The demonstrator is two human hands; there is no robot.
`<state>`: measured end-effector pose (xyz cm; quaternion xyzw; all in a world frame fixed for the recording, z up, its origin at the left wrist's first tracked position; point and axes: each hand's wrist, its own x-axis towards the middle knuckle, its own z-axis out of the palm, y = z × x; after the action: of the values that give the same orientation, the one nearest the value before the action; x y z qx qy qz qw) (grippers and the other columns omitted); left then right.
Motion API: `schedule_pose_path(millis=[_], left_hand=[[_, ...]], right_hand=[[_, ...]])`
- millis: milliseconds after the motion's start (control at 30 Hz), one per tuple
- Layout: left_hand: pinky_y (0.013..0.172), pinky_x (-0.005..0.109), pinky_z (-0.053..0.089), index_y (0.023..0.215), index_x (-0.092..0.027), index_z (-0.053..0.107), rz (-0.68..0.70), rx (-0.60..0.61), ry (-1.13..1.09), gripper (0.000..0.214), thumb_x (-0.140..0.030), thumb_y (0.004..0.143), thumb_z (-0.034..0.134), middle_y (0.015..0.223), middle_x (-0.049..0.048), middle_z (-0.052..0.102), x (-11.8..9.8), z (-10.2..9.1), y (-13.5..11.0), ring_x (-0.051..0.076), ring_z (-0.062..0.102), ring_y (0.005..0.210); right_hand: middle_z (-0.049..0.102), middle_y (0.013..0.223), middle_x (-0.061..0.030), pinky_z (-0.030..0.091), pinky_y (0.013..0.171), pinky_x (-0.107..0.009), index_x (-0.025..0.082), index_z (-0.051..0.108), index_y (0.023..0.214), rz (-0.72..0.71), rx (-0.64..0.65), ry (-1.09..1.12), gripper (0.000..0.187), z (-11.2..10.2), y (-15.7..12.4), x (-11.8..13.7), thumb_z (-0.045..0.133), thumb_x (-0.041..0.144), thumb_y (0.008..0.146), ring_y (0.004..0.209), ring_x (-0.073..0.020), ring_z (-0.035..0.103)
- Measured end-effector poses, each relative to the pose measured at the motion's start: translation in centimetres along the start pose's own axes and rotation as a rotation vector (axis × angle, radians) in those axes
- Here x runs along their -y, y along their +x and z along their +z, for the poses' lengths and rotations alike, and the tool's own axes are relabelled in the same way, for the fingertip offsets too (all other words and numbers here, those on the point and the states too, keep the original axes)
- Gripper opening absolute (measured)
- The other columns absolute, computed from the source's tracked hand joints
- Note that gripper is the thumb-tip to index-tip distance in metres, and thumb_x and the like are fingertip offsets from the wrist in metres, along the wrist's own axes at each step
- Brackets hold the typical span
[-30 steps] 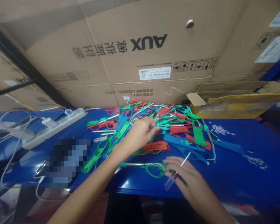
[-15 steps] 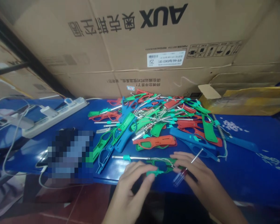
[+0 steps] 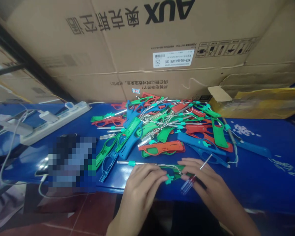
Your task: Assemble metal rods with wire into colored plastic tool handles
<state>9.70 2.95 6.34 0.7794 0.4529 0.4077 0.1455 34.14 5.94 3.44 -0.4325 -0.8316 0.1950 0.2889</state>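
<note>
My left hand (image 3: 145, 183) pinches a small green plastic trigger piece (image 3: 169, 179) between thumb and fingertips, close to the front edge of the blue table. In my right hand (image 3: 208, 180), a screwdriver (image 3: 187, 186) with a clear, reddish handle is tucked between the fingers, its shaft pointing up and away. The right fingertips also touch a green lighter casing half (image 3: 178, 168), with thin wires running over it. From behind my left hand a metal lighter tube (image 3: 123, 162) with a green collar sticks out leftward. My hands partly hide the casing.
Behind my hands lies a heap of red, green and blue lighter casings (image 3: 162, 147), tubes and wires. Small white pieces (image 3: 243, 128) lie on the right, near an open carton (image 3: 260, 109). A white power strip (image 3: 56, 121) stands left. A large cardboard box (image 3: 127, 59) forms the back.
My left hand has shifted slightly right with the green trigger piece, and its fingers have drawn closer together. My right hand keeps the screwdriver in nearly the same spot. The view has tilted slightly.
</note>
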Motion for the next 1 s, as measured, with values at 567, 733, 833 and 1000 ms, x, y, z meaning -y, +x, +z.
schedule_pose_path(millis=[567, 733, 833, 1000], left_hand=[[0.074, 0.035, 0.042, 0.104, -0.02, 0.07, -0.051, 0.032, 0.239, 0.013, -0.01, 0.099, 0.063, 0.097, 0.0052, 0.065, 0.5, 0.3, 0.3, 0.021, 0.054, 0.086], [0.073, 0.035, 0.042, 0.096, -0.018, 0.069, -0.123, 0.033, 0.203, 0.006, -0.014, 0.099, 0.065, 0.093, 0.0052, 0.058, 0.4, 1.0, 0.4, 0.022, 0.052, 0.084], [0.071, 0.035, 0.039, 0.097, -0.018, 0.069, -0.126, 0.058, 0.208, 0.007, -0.016, 0.1, 0.064, 0.088, 0.0039, 0.058, 0.3, 1.3, 0.6, 0.022, 0.052, 0.082], [0.069, 0.036, 0.037, 0.1, -0.019, 0.073, -0.114, 0.04, 0.237, 0.01, -0.017, 0.101, 0.062, 0.086, 0.004, 0.059, 0.1, 1.6, 0.9, 0.021, 0.049, 0.08]], right_hand=[[0.073, 0.131, -0.0016, 0.056, 0.107, -0.042, 0.03, 0.07, 0.115, 0.025, 0.027, -0.001, 0.023, -0.3, 0.0, 0.3, 0.052, 0.021, 0.103, 0.127, -0.0208, 0.065], [0.073, 0.131, -0.0012, 0.056, 0.107, -0.043, 0.031, 0.07, 0.115, 0.024, 0.054, -0.001, 0.025, -0.4, 0.1, 0.4, 0.05, 0.021, 0.104, 0.129, -0.0205, 0.064], [0.073, 0.131, -0.0022, 0.056, 0.107, -0.044, 0.03, 0.07, 0.116, 0.029, 0.07, -0.008, 0.026, -0.3, 0.2, 0.4, 0.049, 0.021, 0.104, 0.13, -0.0209, 0.063], [0.075, 0.129, -0.0035, 0.057, 0.105, -0.045, 0.029, 0.073, 0.11, 0.039, 0.042, 0.015, 0.027, -0.3, 0.3, 0.4, 0.049, 0.02, 0.103, 0.127, -0.0223, 0.066]])
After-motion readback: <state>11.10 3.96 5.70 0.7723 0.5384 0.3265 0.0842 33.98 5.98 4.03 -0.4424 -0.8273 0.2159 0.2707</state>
